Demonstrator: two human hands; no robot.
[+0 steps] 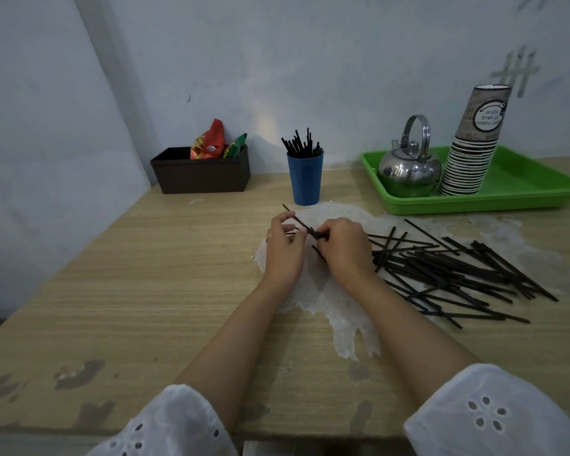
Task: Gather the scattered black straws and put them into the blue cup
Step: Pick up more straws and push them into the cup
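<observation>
While both arms are stretched over the worktop [145, 291]:
Left hand [285, 250]: fingers curled, a few black straws [305, 227] pinched.
Right hand [341, 246]: closed on the same straws.
Loose pile [454, 271]: scattered to the right.
Blue cup [305, 182]: set beyond the hands, straws stood inside.

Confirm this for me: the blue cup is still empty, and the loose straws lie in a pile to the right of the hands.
Not quite. The head view shows the blue cup already holds several black straws standing upright. The rest stands: the loose straws lie in a pile to the right of the hands.
</observation>
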